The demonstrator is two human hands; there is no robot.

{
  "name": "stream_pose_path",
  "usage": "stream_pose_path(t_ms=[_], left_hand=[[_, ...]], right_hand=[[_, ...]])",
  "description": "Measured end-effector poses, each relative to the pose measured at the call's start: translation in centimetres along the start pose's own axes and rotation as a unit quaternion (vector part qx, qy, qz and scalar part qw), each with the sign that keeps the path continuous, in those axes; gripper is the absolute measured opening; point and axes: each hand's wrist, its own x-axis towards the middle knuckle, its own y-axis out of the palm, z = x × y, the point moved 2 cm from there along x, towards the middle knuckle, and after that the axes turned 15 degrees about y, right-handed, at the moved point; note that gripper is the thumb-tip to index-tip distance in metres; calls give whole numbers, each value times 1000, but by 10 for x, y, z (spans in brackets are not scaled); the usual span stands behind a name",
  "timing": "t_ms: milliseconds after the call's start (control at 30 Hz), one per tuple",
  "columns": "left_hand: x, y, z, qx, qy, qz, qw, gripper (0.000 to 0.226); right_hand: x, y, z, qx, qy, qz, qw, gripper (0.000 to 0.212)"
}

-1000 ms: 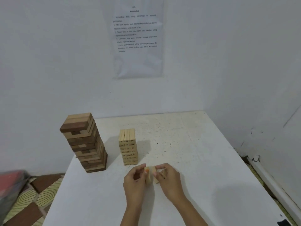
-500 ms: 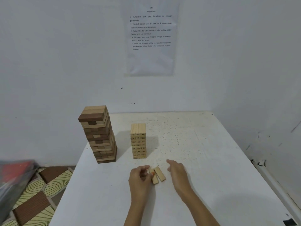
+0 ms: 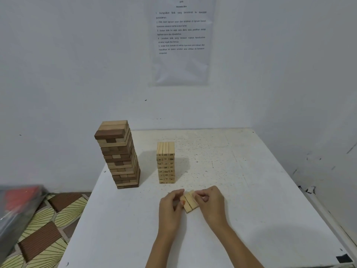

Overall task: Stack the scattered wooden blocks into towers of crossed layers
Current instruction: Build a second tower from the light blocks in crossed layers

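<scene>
Wooden blocks (image 3: 190,202), pale and loose, lie flat on the white table (image 3: 251,200), pressed side by side with their long edges touching. They sit about midway between the table's left and right edges, in its nearer half. At least two show, with a dark seam between them; fingers cover the outer sides, so the exact count cannot be told.

The left hand (image 3: 170,207) has its curled fingers and thumb closed against the left side of the group. The right hand (image 3: 211,204) has its fingers bent round the right side, so the little row is pinched between the two hands. Both forearms reach in from the near edge.

Just beyond the blocks, toward the far edge, stands the pale tower (image 3: 166,163), upright and neat, with three blocks across its top layer and printed numbers on the block ends facing the camera. To its left, close to the table's left edge, stands the taller mixed tower (image 3: 119,155) of dark and light wood in crossed layers, with a few blocks slightly out of line. The two towers stand apart from each other.

A printed sheet (image 3: 181,41) hangs on the wall behind the table. Left of the table, a patterned floor mat (image 3: 42,229) lies below, with a blurred grey and red object (image 3: 17,206) at its edge.
</scene>
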Motion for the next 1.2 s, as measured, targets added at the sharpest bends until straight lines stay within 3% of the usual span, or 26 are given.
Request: stream_pose_path(t_ms=[67,167,267,467,567,667,767,867,1200], left_hand=[[-2,2,3,0,4,-9,1000,40],[-4,5,6,-11,5,-23,1000,42],[-3,3,9,-14,10,-18,1000,41],[-8,-8,8,-27,14,-13,999,34],[-13,-14,6,128,64,6,990,25],[-16,-15,13,293,95,120,944,71],[-20,-6,20,354,117,172,912,74],[-21,2,18,346,130,160,915,71],[-22,5,17,349,120,176,913,66]], right_hand=[[-4,-1,-2,-14,-4,31,999,13],[-10,-2,-7,-121,-60,102,985,50],[-11,-2,-11,-195,-113,115,967,70],[0,-9,-14,-138,-184,154,961,66],[4,-14,-19,-201,-196,116,953,68],[0,-12,-33,-331,-177,69,924,78],[-12,-3,-42,-404,-174,29,898,75],[-19,6,-44,-408,-174,-10,896,60],[-18,11,-47,-428,-177,-37,885,66]])
